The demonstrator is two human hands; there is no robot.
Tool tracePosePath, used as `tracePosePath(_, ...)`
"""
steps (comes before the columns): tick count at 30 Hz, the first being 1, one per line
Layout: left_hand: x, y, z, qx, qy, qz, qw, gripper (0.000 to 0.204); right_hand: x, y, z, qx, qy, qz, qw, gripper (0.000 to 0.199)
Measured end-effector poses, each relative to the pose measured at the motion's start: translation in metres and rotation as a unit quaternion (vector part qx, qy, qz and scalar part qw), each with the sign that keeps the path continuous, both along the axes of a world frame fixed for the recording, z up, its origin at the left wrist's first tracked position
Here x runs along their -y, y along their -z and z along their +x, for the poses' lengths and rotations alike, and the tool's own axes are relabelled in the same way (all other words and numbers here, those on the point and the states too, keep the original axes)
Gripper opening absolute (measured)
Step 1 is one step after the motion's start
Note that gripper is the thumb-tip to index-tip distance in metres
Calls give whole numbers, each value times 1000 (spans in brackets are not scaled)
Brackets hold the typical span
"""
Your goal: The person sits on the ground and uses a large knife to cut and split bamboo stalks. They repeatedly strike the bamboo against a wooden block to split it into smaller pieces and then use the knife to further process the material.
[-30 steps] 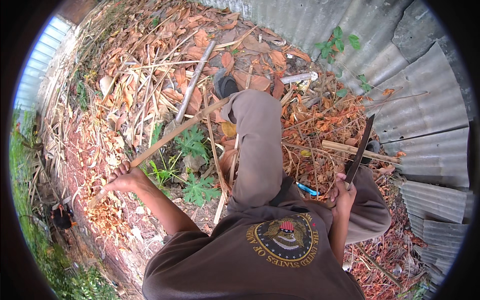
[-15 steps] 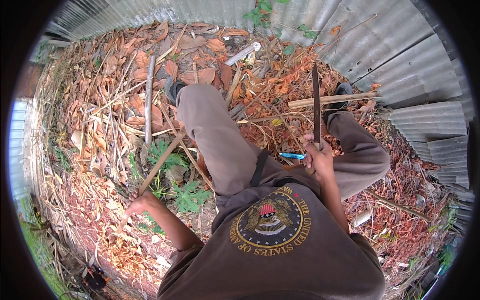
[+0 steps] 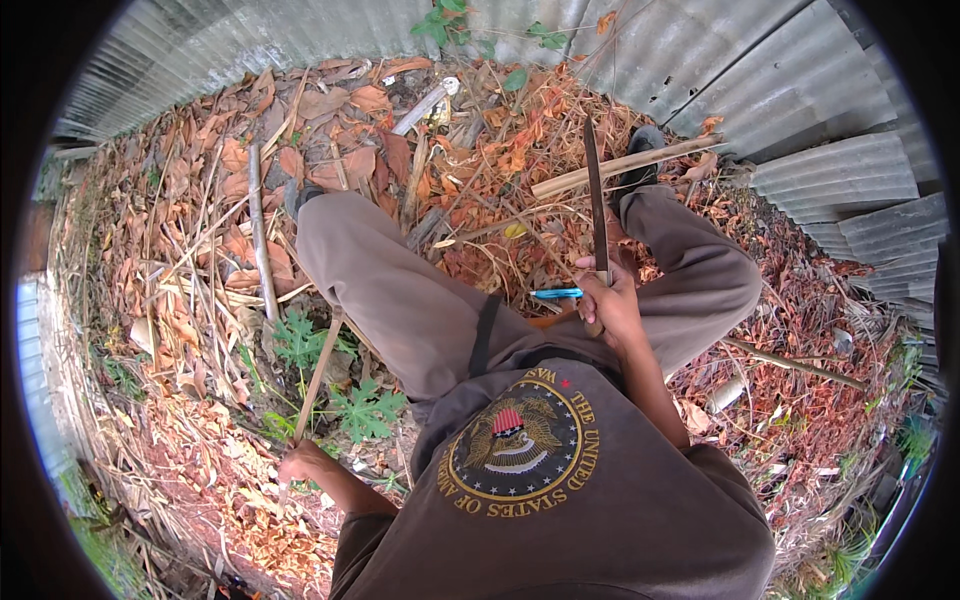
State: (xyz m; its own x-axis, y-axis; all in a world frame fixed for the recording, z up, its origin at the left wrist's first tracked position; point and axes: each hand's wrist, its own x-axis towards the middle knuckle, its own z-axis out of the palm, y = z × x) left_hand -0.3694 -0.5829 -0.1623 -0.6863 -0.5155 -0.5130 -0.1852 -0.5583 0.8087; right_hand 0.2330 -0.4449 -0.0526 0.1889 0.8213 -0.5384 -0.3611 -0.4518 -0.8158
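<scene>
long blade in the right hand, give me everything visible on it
The long blade is a narrow, dark, flat strip that looks like metal, dull and unpolished. It stands nearly upright in the picture, tip pointing up toward the corrugated metal wall. The right hand is closed around its lower end, hiding the handle almost fully. The blade crosses in front of a pale stick lying over the leaf litter; whether they touch cannot be told. A blue pen-like object lies by the hand.

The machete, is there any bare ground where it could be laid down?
Little. The machete is in the right hand; the left hand grips a stick. Dry leaves and stalks cover the ground. Flattest litter lies right of the right leg, toward the corrugated sheets.
</scene>
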Motion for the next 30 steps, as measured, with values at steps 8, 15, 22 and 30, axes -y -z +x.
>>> tracePosePath(8,40,-96,-65,-23,85,-111,990,57,4,5,-4,51,-65,-9,997,23)
tracePosePath(15,-6,-47,-52,0,72,-137,988,61,2,6,-4,20,-45,-11,999,22)
tracePosePath(22,-121,45,126,52,71,-4,996,61,5,5,1,54,-58,-18,997,26)
tracePosePath(30,-87,105,212,280,606,-22,744,48,-2,9,7,44,-49,-13,998,24)
